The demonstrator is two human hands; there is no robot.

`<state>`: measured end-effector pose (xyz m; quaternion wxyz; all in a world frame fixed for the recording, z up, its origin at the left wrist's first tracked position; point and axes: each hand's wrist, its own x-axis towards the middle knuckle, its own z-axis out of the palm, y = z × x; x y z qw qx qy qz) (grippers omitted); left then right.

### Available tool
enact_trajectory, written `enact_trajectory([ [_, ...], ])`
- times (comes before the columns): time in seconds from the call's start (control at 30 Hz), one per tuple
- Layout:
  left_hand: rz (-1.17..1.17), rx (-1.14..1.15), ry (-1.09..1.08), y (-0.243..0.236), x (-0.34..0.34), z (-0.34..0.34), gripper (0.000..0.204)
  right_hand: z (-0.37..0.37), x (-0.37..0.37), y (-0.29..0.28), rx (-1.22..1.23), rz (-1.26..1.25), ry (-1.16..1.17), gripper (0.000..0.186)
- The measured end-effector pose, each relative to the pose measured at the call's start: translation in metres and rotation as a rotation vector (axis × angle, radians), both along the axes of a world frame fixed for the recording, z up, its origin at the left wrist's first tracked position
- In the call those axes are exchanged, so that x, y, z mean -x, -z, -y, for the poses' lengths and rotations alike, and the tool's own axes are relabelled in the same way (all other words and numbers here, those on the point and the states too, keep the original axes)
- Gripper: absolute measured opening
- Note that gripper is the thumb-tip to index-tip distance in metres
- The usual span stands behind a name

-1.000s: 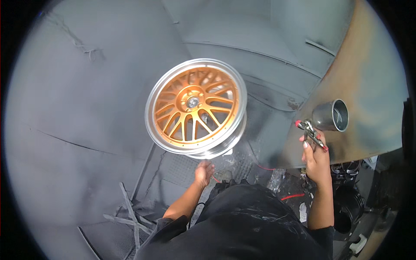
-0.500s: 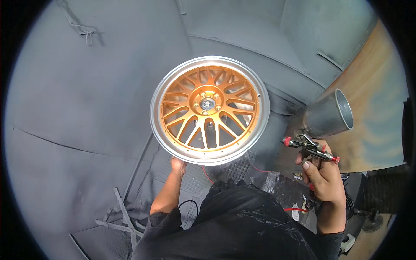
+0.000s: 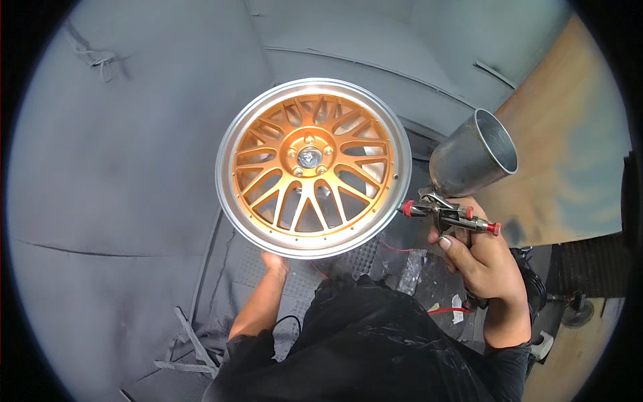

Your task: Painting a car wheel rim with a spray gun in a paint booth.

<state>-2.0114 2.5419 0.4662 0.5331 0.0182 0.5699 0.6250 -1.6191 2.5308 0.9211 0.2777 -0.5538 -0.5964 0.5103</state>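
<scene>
A car wheel (image 3: 313,218) with orange-gold spokes and a silver outer lip lies face up in front of me. At its near left edge my left hand (image 3: 274,262) reaches under the lip. The fingers of that hand are hidden by the wheel, so its grip does not show. On the right, my right hand (image 3: 479,258) is closed around a spray gun (image 3: 442,213) with red knobs and an open metal cup (image 3: 462,157) on top. The gun's nozzle points left, close to the wheel's right edge.
Grey-coated sheeting (image 3: 127,181) covers the left side and the back. A curved tan panel (image 3: 556,154) stands at the right, behind the cup. A red hose (image 3: 445,310) lies by my right forearm, and grey strips (image 3: 194,342) stick up at the lower left.
The wheel has turned clockwise. My right hand has brought the spray gun left and up, closer to the wheel's edge. My left hand stays by the near left lip.
</scene>
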Motion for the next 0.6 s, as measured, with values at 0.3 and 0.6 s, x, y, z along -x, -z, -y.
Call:
enact_trajectory([
  [0.3,0.15,0.302,0.09,-0.029,-0.109,0.051,0.037,0.011,-0.029,0.036,-0.13,0.236,0.183,0.031],
  [0.6,0.174,0.303,0.147,-0.015,-0.112,0.054,0.032,0.002,-0.05,0.05,-0.162,0.46,0.294,0.027],
])
